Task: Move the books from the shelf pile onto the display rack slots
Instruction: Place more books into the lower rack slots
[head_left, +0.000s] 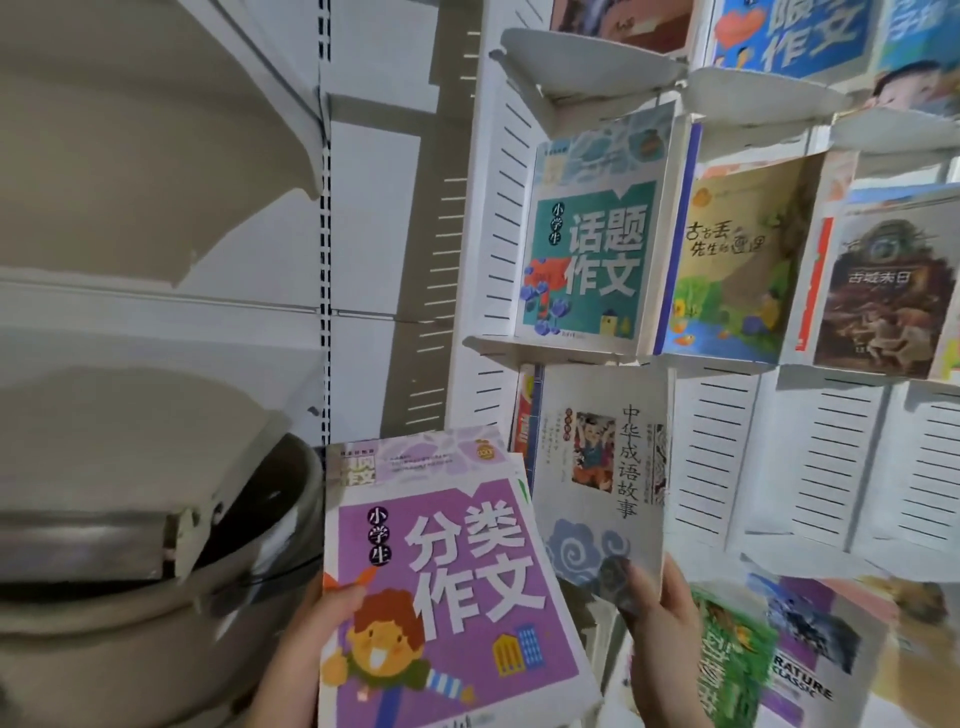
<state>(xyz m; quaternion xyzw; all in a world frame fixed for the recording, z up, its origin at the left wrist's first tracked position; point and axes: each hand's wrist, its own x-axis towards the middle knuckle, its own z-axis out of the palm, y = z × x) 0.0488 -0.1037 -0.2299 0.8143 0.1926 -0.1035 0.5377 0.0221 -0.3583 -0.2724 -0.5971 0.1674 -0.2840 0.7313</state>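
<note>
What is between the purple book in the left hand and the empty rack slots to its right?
The white book, gripped low by the right hand, stands upright between the purple book in the left hand and the empty slots. Nothing else visible lies in that path.

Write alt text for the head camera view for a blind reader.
A right hand pinches a white book in a slot of a white display rack while the left hand holds a purple book. A teal book and others stand in the row above.
</note>
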